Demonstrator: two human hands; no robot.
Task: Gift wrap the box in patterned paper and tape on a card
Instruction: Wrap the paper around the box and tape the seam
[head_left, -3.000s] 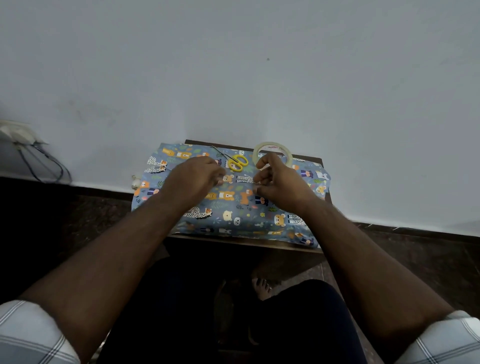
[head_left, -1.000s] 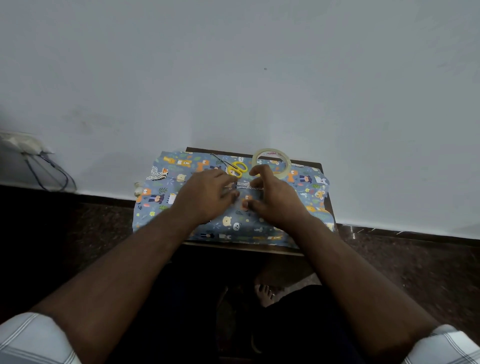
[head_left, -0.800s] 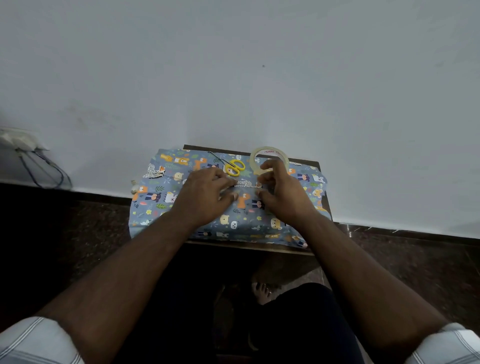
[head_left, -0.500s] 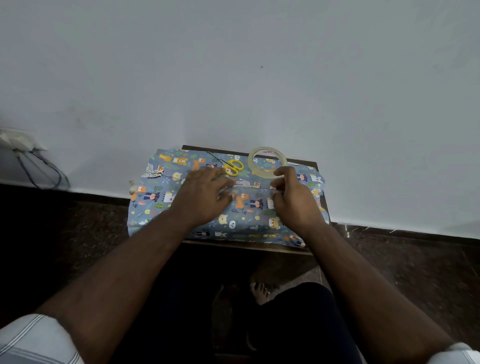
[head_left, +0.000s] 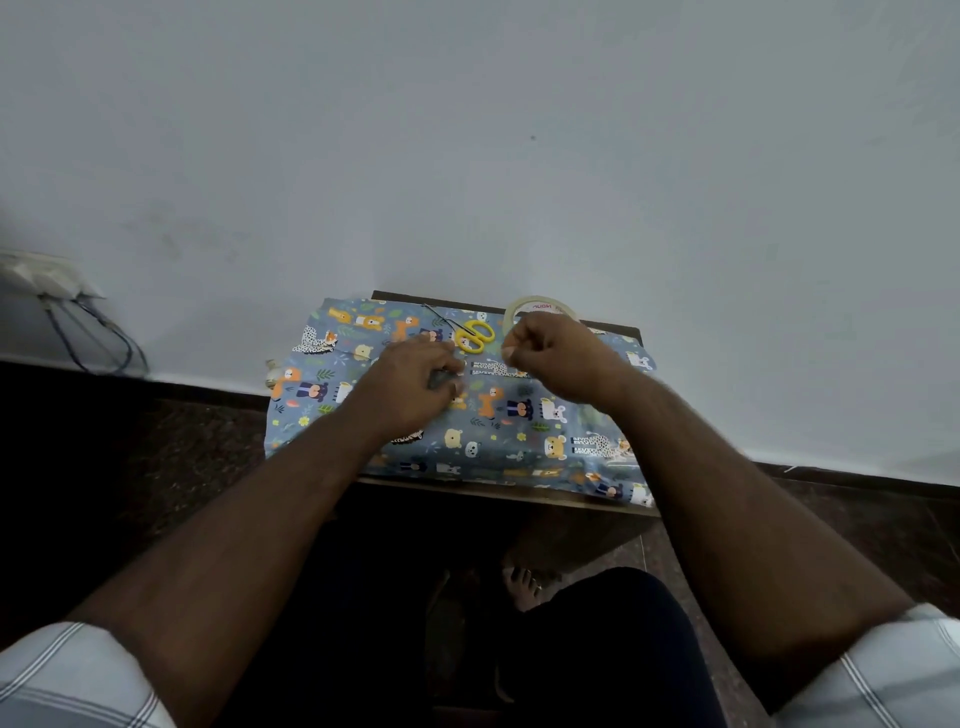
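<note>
1. Patterned paper (head_left: 519, 415) (blue, printed with cartoon animals) lies folded over the box on the small wooden table (head_left: 519, 493). Box itself is fully covered; only its raised outline shows under the sheet.
2. My left hand (head_left: 410, 384) rests palm-down on top of the wrapped box, fingers laid flat across the paper near the centre seam, pressing it down.
3. My right hand (head_left: 556, 358) is raised just above the paper, fingers curled in toward the thumb. Whether a strip of tape is pinched there I cannot tell (too small and dim).
4. Tape roll (head_left: 537, 306) sits at the far edge of the paper, partly hidden behind my right hand.
5. Yellow-handled scissors (head_left: 472, 335) lie on the paper just left of the tape roll, between my two hands and a little beyond them, blades pointing to the far left.
6. Paper overhangs the table on the left and at the near right corner.
7. Wall (head_left: 467, 156) stands directly behind the table.
</note>
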